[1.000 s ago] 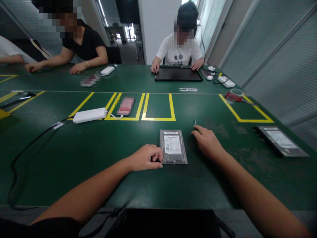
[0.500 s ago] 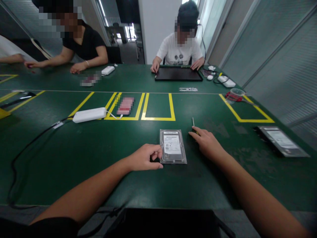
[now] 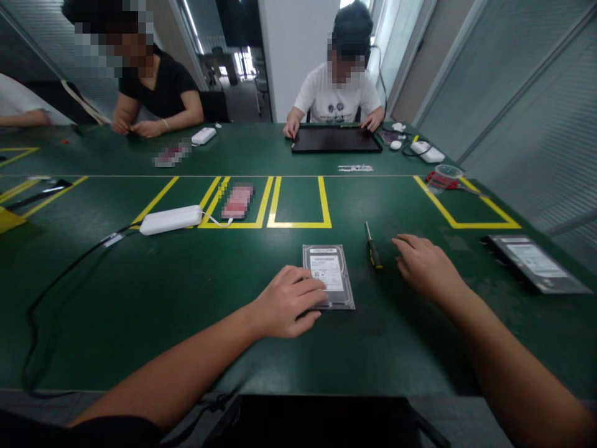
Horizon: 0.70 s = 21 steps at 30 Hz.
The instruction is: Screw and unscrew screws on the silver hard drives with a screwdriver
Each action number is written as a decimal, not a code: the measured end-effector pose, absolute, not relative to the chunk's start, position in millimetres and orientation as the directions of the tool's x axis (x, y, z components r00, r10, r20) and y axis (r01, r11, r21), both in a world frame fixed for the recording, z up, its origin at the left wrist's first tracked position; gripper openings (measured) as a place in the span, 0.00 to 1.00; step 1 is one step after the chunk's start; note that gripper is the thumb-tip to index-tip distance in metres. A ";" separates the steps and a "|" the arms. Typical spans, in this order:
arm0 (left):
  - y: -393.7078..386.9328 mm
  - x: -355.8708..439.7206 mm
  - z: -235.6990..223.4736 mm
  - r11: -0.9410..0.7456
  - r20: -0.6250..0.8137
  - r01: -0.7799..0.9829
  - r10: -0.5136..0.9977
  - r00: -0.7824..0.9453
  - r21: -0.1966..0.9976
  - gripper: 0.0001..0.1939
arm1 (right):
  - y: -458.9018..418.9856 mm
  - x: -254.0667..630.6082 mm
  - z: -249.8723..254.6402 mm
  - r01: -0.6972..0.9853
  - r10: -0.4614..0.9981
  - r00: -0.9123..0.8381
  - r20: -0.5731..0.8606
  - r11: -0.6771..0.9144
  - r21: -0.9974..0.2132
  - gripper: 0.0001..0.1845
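Observation:
A silver hard drive [image 3: 336, 267] with a white label lies flat on the green table in front of me. My left hand [image 3: 291, 302] reaches over its lower left part, fingers stretched across the top and the thumb apart below; they hide that corner. To the right of the drive rests a screwdriver [image 3: 373, 253] with a black and yellow handle, its metal shaft pointing away from me. Just right of the handle, apart from it, is my right hand [image 3: 425, 264], open and holding nothing. A second hard drive [image 3: 536, 264] lies farther right.
A white power strip [image 3: 170, 219] with a black cable and a pinkish phone [image 3: 238, 201] are at left. Yellow tape outlines [image 3: 298, 224] mark the table. A clear cup [image 3: 445, 177] stands at right. Across the table, a person handles a black panel [image 3: 336, 139]; others sit at left.
My right hand has let go of the screwdriver and moved right, leaving it on the table. My left hand has moved right, its fingers now over the hard drive.

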<state>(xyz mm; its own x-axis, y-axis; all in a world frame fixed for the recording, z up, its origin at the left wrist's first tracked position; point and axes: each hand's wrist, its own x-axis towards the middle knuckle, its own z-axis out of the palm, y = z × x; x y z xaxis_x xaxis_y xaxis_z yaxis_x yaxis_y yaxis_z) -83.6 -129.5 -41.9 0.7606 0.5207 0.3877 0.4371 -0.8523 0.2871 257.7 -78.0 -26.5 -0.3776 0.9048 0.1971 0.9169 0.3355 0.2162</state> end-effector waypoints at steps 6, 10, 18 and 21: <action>-129.2 -78.1 -45.3 -0.864 0.344 0.416 0.497 0.797 0.285 0.20 | -75.6 326.7 -17.2 0.936 0.971 -0.233 0.056 0.208 0.284 0.15; -128.6 -78.2 -47.1 -0.861 0.358 0.424 0.504 0.786 0.279 0.19 | -69.0 380.3 -28.0 0.874 0.982 -0.190 -0.019 0.178 0.452 0.19; -127.8 -79.6 -47.7 -0.866 0.364 0.423 0.496 0.788 0.265 0.18 | -62.5 452.1 -42.4 0.813 0.983 -0.148 -0.113 0.186 0.551 0.26; -127.3 -81.8 -48.2 -0.863 0.350 0.422 0.500 0.792 0.277 0.19 | -64.0 464.4 -44.1 0.804 0.979 -0.182 -0.096 0.204 0.558 0.26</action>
